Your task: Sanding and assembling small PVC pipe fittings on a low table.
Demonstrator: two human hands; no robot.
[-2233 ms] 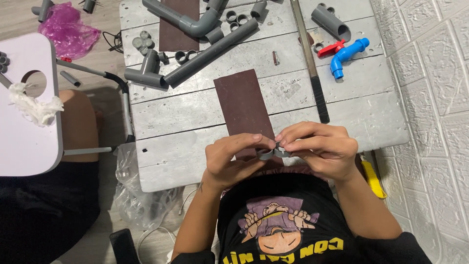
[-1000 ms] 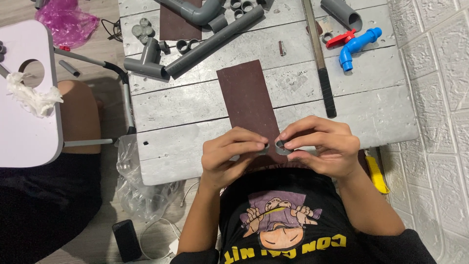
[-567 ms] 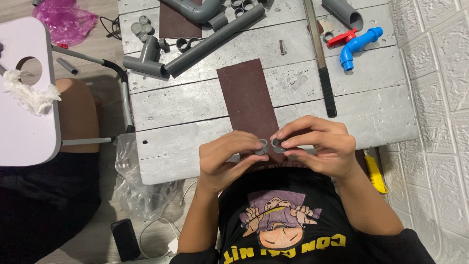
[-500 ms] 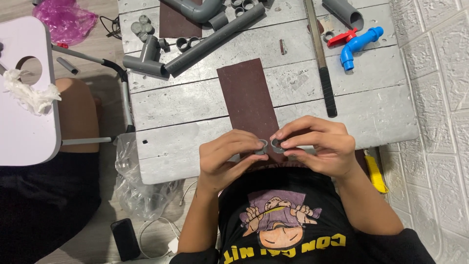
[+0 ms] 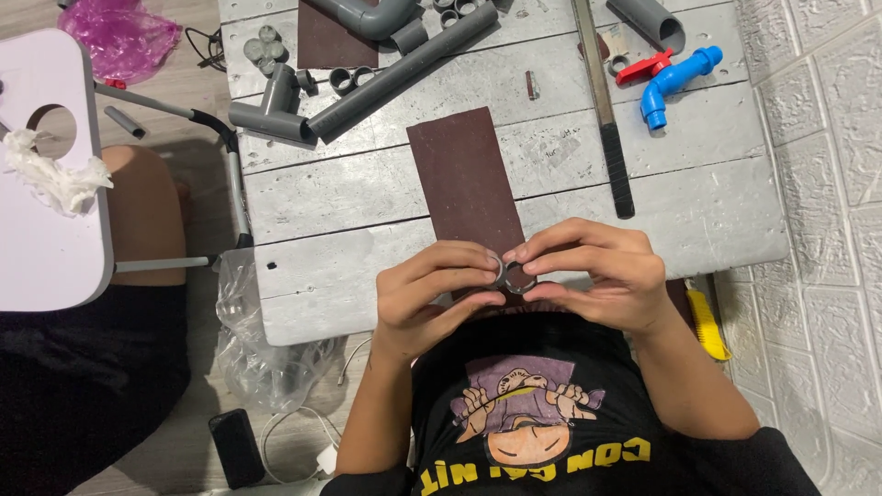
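My left hand [image 5: 432, 294] and my right hand [image 5: 593, 276] meet over the near edge of a grey wooden table [image 5: 349, 211]. Together their fingertips pinch a small grey pipe ring [image 5: 508, 274], held just above the near end of a dark brown sandpaper sheet [image 5: 464, 184]. Most of the ring is hidden by my fingers.
Grey pipes and fittings [image 5: 367, 73] lie at the far left of the table. A long dark file [image 5: 604, 119], a blue tap with a red handle [image 5: 671, 73] and a short grey pipe [image 5: 648, 20] lie at the far right. A white stool [image 5: 46, 230] stands to the left. A phone [image 5: 237, 447] lies on the floor.
My hands stay at the near end of the sandpaper. The fingers have shifted slightly around the ring, which is now turned a little between the fingertips.
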